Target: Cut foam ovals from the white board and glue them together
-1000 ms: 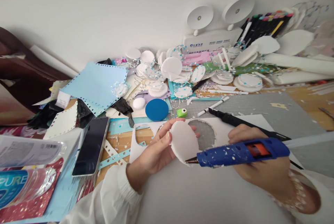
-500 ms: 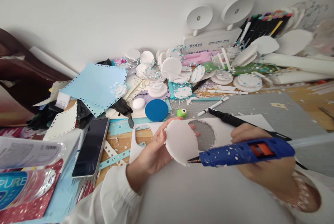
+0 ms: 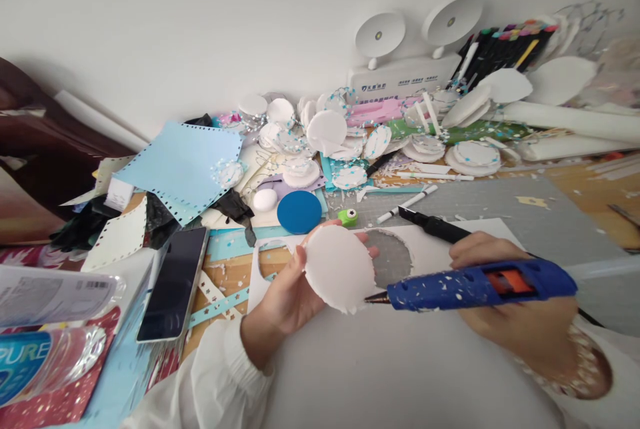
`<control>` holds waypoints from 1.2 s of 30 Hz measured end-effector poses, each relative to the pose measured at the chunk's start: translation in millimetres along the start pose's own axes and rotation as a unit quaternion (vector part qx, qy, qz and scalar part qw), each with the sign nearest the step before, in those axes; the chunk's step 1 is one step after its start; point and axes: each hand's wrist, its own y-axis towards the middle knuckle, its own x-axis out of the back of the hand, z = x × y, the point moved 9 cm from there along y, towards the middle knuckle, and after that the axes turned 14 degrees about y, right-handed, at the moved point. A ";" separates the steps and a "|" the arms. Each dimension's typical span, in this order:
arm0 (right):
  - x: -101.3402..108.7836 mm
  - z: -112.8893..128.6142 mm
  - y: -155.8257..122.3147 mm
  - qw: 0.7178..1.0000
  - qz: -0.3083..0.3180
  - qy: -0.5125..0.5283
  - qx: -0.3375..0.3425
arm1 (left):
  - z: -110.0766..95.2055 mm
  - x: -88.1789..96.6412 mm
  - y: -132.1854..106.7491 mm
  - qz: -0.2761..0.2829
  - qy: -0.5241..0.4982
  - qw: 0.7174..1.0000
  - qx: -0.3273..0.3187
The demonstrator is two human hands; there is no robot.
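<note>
The half-curled left hand (image 3: 289, 299) pinches a round white foam-like disc (image 3: 340, 269), seemingly to leave its rim exposed. The right hand (image 3: 520, 330) wraps a blue plastic pen-shaped tool (image 3: 465, 286), its tip between both hands.

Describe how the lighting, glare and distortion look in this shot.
Head view: soft, fairly even light, the white disc in the left hand showing little surface detail; head view, left edge: bright glints on the PURE-labelled plastic item; head view, far right: the white rolls look stretched, a bit smeared.
</note>
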 end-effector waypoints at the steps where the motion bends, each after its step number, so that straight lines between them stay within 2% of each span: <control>1: 0.7 0.0 0.1 1.000 0.000 -0.007 0.003 | -0.1 0.6 0.2 -0.003 -0.002 1.000 0.000; 8: 4.3 -3.3 -2.0 0.999 -0.004 -0.036 0.003 | -1.8 3.3 0.4 -0.011 0.005 1.000 -0.011; 15: 5.8 -0.3 1.2 0.996 -0.027 -0.083 0.019 | -2.5 1.3 -0.4 0.009 0.005 1.000 -0.012; 21: 8.3 3.9 2.5 0.996 -0.064 -0.062 0.025 | -4.4 0.0 -0.3 0.015 0.009 1.000 -0.020; 28: 3.3 -0.2 -0.7 1.000 -0.019 -0.021 0.006 | -5.4 3.4 -0.4 -0.003 0.016 0.999 -0.031; 32: -0.1 1.6 1.2 1.000 -0.001 -0.030 0.009 | -7.6 -2.0 0.6 0.011 0.003 0.999 -0.039; 36: -0.7 3.7 2.1 0.999 0.002 -0.047 0.011 | -7.8 -1.0 0.7 -0.003 0.007 0.999 -0.037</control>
